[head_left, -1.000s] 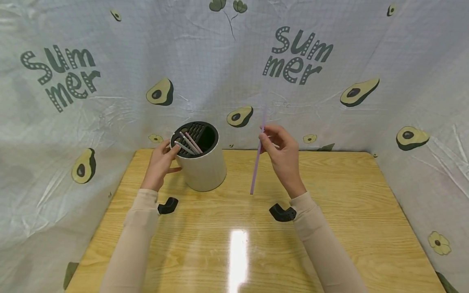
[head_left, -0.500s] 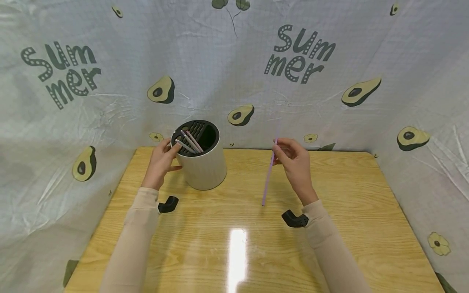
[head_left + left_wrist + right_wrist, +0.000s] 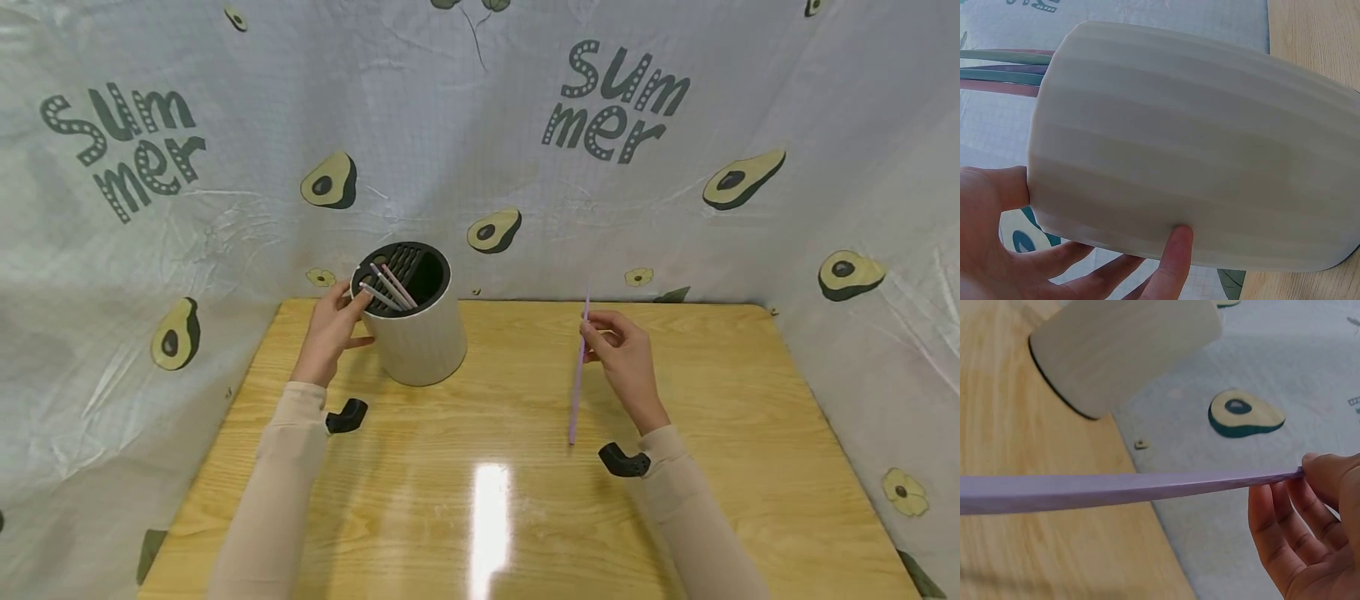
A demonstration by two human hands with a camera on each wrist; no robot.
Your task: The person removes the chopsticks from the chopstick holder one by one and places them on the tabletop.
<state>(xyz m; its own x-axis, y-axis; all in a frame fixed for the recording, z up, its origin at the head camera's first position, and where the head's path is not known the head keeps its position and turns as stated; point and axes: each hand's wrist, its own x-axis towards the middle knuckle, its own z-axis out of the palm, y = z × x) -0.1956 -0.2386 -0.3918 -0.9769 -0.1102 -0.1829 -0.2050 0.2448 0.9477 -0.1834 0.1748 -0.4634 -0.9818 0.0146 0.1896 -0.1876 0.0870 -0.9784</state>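
Note:
A white cylindrical utensil holder (image 3: 420, 350) with a slotted black top stands near the table's back edge. Several coloured chopsticks (image 3: 392, 287) lean in its top. My left hand (image 3: 326, 337) grips the holder's left side, thumb by the rim and a fingertip against the pale wall (image 3: 1179, 156) in the left wrist view. To the right, my right hand (image 3: 618, 354) pinches a long purple chopstick (image 3: 577, 392) between thumb and fingers above the table. Its lower end points down toward the front. The right wrist view shows the purple chopstick (image 3: 1116, 489) running left from my fingertips.
A wooden table (image 3: 420, 500) carries the holder. White cloth (image 3: 420, 117) printed with avocados and lettering hangs behind and at both sides. Black camera mounts (image 3: 347, 416) sit at both wrists.
My right hand has moved right and toward the front of the table with the purple chopstick, away from the holder. My left hand has stayed on the holder.

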